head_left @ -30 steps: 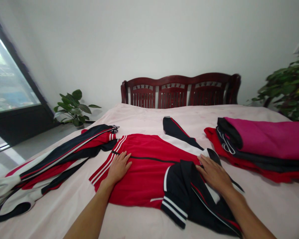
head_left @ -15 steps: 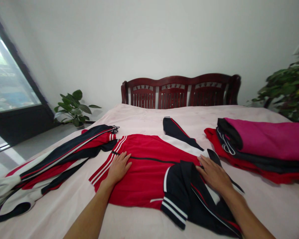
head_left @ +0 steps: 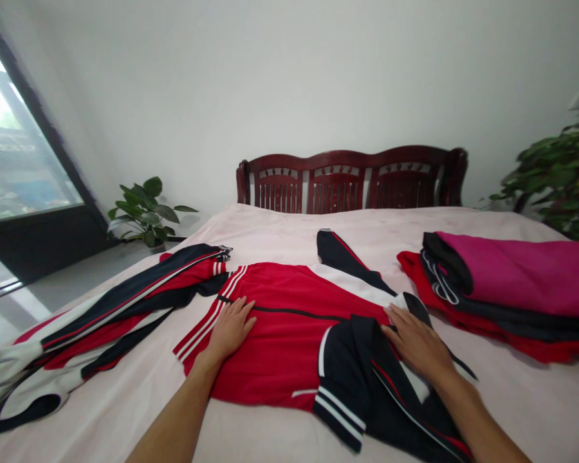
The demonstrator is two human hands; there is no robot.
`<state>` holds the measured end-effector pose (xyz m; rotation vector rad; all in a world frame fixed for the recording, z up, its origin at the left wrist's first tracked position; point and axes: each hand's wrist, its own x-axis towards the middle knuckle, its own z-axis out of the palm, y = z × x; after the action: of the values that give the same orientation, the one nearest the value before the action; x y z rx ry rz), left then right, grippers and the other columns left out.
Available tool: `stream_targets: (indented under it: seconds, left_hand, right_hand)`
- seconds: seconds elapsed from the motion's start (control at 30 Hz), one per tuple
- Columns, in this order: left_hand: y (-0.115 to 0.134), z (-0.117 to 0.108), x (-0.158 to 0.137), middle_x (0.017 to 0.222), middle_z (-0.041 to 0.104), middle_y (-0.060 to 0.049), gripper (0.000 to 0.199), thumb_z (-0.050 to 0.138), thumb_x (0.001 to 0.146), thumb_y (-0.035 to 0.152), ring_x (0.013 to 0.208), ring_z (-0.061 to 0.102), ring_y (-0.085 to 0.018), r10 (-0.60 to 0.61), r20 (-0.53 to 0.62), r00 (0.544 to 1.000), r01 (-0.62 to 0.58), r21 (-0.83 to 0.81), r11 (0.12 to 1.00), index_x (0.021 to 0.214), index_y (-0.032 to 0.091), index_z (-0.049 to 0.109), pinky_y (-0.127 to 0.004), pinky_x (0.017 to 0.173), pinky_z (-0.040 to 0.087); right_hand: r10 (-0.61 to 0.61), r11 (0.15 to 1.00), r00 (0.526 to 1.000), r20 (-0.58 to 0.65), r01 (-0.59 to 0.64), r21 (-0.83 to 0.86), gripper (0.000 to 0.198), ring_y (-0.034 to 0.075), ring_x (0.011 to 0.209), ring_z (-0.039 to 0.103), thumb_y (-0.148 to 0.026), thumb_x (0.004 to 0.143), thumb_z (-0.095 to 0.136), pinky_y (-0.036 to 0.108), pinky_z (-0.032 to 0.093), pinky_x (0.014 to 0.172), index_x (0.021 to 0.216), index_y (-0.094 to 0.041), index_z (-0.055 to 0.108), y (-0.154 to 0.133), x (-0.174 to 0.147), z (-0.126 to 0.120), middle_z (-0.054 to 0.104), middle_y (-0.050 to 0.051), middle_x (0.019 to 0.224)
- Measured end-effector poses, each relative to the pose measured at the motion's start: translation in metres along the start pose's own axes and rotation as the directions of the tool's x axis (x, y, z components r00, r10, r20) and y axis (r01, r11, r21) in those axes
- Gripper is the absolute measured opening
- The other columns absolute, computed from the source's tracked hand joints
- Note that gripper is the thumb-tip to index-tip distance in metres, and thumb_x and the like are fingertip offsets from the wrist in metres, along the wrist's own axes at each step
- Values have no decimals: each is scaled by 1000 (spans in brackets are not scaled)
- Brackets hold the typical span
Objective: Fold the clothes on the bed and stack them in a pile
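A red, navy and white zip-up track jacket (head_left: 280, 347) lies front up across the bed, its striped hem toward the left. Flat on the red cloth near that hem rests my left hand (head_left: 231, 328), fingers stretched over the dark zip line. My right hand (head_left: 415, 337) lies on the jacket's upper part by the collar, fingers extended and a little apart. One navy sleeve is folded over the front, its striped cuff pointing toward me. The other sleeve (head_left: 345, 254) stretches away toward the headboard. Part of the collar is hidden under my right hand.
More red, navy and white jackets (head_left: 125, 315) lie in a loose heap on the left. At the right is a folded stack with a magenta garment (head_left: 525, 273) on top. A wooden headboard (head_left: 352, 180), potted plant (head_left: 145, 209) and leafy plant (head_left: 560, 173) stand beyond the bed.
The whole view has shifted very slightly. Both hands stay in place on the jacket, and the jacket's layout looks the same.
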<state>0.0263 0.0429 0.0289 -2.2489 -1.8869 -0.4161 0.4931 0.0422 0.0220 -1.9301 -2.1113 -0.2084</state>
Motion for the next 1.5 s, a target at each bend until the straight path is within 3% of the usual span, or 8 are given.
stream_targets:
  seconds: [0.6, 0.73, 0.93, 1.07, 1.17, 1.27, 1.37, 1.5]
  left_hand:
    - [-7, -12, -15, 153, 46, -12, 50, 47, 97, 39, 143, 41, -29, -1, 42, 999, -3, 88, 996, 145, 24, 50, -48, 116, 33]
    - [-27, -19, -28, 155, 43, -16, 55, 44, 98, 41, 140, 44, -32, -154, 64, 986, 144, 138, 980, 149, 20, 44, -48, 111, 39]
    - [-43, -33, -51, 144, 55, -15, 51, 38, 100, 39, 126, 55, -30, -272, 88, 958, 252, 194, 948, 147, 19, 44, -43, 101, 45]
    - [-38, -40, -52, 128, 62, -17, 54, 36, 99, 45, 113, 61, -33, -361, 57, 931, 347, 170, 922, 144, 19, 46, -45, 91, 49]
    - [-38, -42, -44, 122, 62, -18, 59, 34, 97, 50, 103, 66, -31, -429, 98, 898, 423, 75, 903, 147, 19, 41, -44, 88, 49]
    - [-44, -43, -36, 124, 61, -19, 65, 37, 95, 52, 101, 69, -32, -463, 176, 869, 473, -16, 881, 149, 16, 34, -44, 88, 50]
    - [-54, -41, -38, 124, 65, -19, 63, 39, 94, 46, 110, 67, -32, -399, 238, 885, 433, -111, 895, 148, 13, 33, -42, 94, 49]
    - [-64, -44, -60, 122, 70, -15, 60, 39, 94, 41, 109, 68, -30, -356, 288, 889, 407, -141, 903, 149, 17, 31, -42, 96, 48]
  right_hand:
    - [2, 999, 1000, 9, -2, 40, 57, 26, 142, 41, -50, 96, 33, 50, 37, 113, 143, -20, 49, -3, -2, -4, 46, 8, 153]
    - [27, 987, 996, 82, -40, 159, 61, 27, 143, 39, -52, 93, 38, 50, 34, 116, 143, -20, 50, 1, 2, -8, 44, 8, 155]
    - [33, 822, 997, 74, -69, 566, 57, 30, 135, 50, -56, 88, 45, 47, 36, 115, 132, -23, 61, -3, -37, -54, 57, 10, 142]
    - [-199, 696, 950, 240, -36, 717, 68, 33, 133, 51, -51, 78, 61, 47, 42, 111, 141, -27, 54, -7, -94, -75, 56, 10, 144]
    - [-278, 790, 911, 303, 38, 612, 78, 33, 138, 45, -27, 68, 62, 49, 35, 115, 146, -31, 49, -14, -121, -73, 48, 6, 152]
    - [-271, 877, 935, 227, 144, 458, 67, 28, 131, 52, -15, 67, 49, 48, 35, 114, 131, -31, 63, -27, -121, -71, 60, 5, 138]
    - [-321, 884, 931, 174, 228, 409, 50, 25, 110, 63, -12, 68, 45, 40, 48, 99, 108, -28, 70, -37, -110, -81, 71, 4, 113]
    - [-302, 888, 925, 230, 185, 420, 37, 24, 90, 67, -11, 61, 48, 34, 52, 81, 87, -29, 68, -40, -107, -104, 73, 2, 93]
